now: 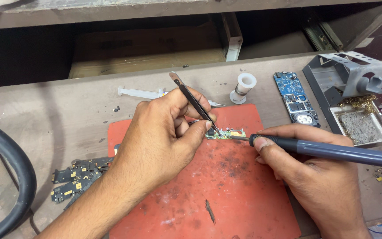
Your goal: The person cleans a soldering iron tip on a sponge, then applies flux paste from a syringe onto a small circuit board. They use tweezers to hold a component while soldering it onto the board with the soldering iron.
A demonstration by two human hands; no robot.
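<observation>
My left hand [162,137] grips black tweezers [193,101], whose tips press down on a small green circuit board [226,133] lying at the far edge of a red work mat [217,190]. My right hand [315,172] holds a dark blue soldering iron [332,151] like a pen. Its metal tip touches the right end of the small board. Both hands rest on the mat, close together around the board.
A blue phone circuit board [296,98], a white solder spool [244,87] and a clear syringe [140,93] lie beyond the mat. A grey iron stand with a cleaning tray [357,90] sits far right. Several dark small boards [77,177] lie at left, next to a thick black hose [14,177].
</observation>
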